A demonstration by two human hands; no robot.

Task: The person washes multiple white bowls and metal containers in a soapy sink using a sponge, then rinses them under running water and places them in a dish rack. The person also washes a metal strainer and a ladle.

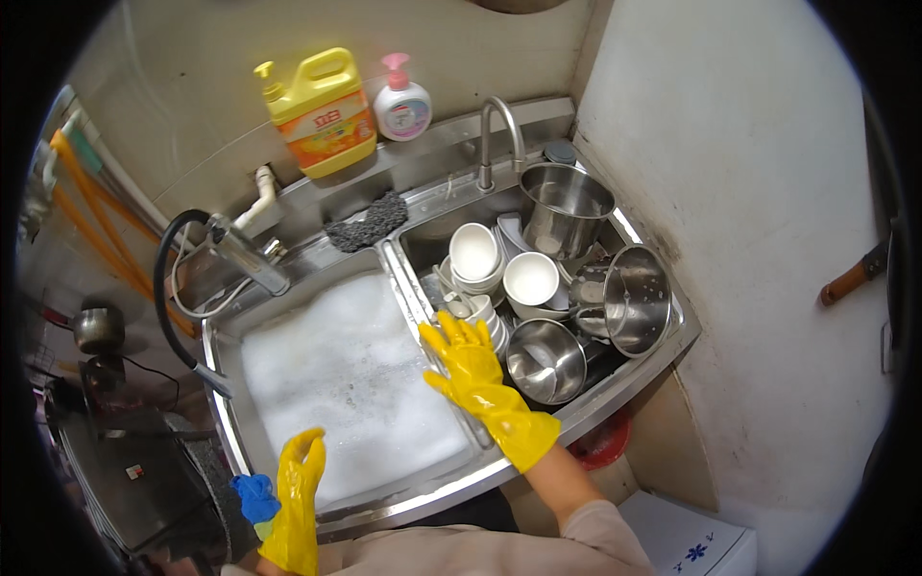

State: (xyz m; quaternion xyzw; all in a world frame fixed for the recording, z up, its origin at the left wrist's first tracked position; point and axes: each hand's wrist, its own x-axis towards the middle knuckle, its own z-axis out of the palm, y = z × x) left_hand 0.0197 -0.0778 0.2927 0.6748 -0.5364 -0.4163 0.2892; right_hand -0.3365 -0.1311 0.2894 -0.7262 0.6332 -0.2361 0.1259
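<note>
Both hands wear yellow rubber gloves. My right hand, fingers spread, is over the divider beside the stacked white bowls in the right basin; it holds nothing. My left hand is above the near left edge of the left basin, which is full of white suds. Its fingers are slightly bent, with nothing seen between them. Several stainless steel pots stand in the right basin, among them a small one nearest my right hand, a tall one at the back and a tilted one at the right.
A curved faucet rises behind the right basin. A dark scouring pad, a yellow detergent jug and a pink-topped pump bottle are along the back. A black hose loops at the left; a blue cloth is beside my left hand.
</note>
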